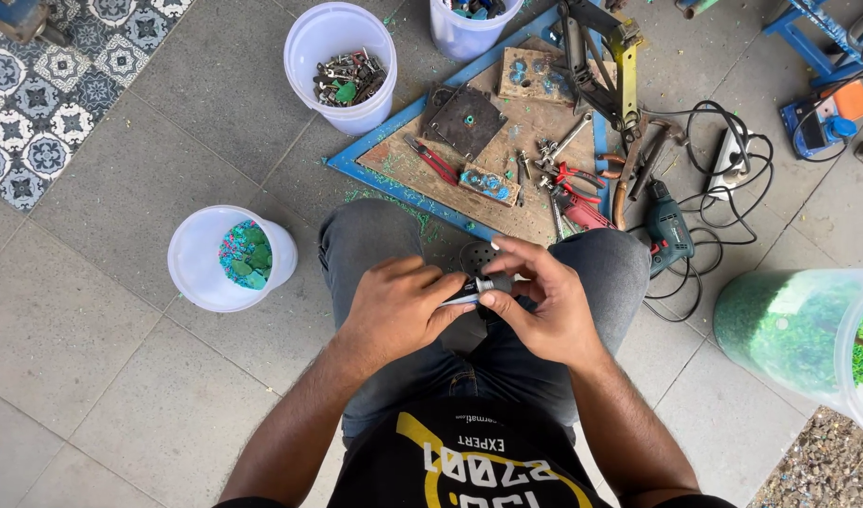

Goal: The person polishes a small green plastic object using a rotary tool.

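My left hand (400, 303) and my right hand (537, 303) meet over my lap, both gripping one small tool (476, 287) with a dark handle and a light metal shaft. The left fist wraps the handle end. Thumb and fingers of the right hand pinch the other end. I sit on the floor in grey jeans (365, 240), knees apart. A round black perforated part (475, 255) lies between my knees, just beyond the hands.
A wooden work board (506, 150) with a blue frame lies ahead, carrying pliers, a metal plate and small parts. White buckets hold metal pieces (342, 66) and green-blue scraps (229, 256). A drill (669, 230) and cables lie right. A clear container of green shavings (798, 329) stands far right.
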